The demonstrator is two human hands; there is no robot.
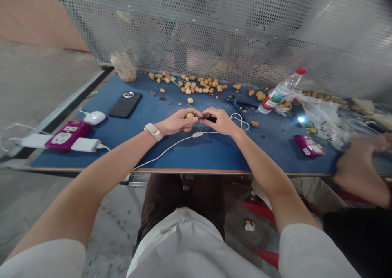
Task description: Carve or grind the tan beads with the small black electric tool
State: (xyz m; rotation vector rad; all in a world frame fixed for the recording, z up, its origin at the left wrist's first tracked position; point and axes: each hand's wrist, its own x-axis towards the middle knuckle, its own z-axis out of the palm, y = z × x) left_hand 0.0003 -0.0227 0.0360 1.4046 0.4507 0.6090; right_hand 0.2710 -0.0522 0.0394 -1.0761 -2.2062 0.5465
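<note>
Closed on a round tan fruit (190, 115), the left grip (177, 122) is held beside the right grip (221, 122), where a small black object (212, 119) is pinched, more fruit (200, 84) being scattered at twelve o'clock on the desk (153, 147).

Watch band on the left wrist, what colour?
The watch band is pale beige, shown best in the head view.
</note>
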